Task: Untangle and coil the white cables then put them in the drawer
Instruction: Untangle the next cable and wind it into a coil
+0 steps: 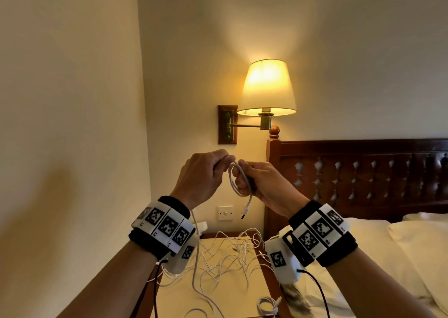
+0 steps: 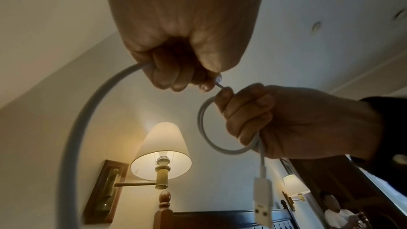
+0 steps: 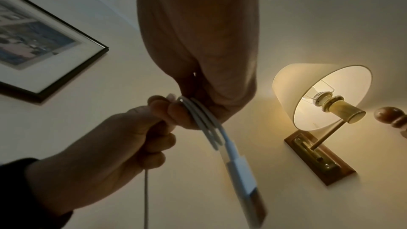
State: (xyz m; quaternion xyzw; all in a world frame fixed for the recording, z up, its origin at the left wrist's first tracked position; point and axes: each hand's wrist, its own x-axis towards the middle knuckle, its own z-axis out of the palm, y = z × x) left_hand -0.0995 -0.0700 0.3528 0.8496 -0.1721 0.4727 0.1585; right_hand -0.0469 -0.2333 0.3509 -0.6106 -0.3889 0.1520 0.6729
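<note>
Both hands raised in front of the lamp [image 1: 266,87]. Right hand [image 1: 263,184] grips a small coil [image 1: 238,179] of white cable, fingers curled through the loops, plug [image 1: 245,211] dangling below. Left hand [image 1: 203,174] pinches the same cable just beside the coil; the slack drops to the tangle [image 1: 225,257] on the nightstand [image 1: 232,293]. One finished coil [image 1: 266,305] lies near its front edge.

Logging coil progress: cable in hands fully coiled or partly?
Partly. The right hand holds a few loops of the white cable; the left hand grips its uncoiled tail, trailing toward the nightstand.
</note>
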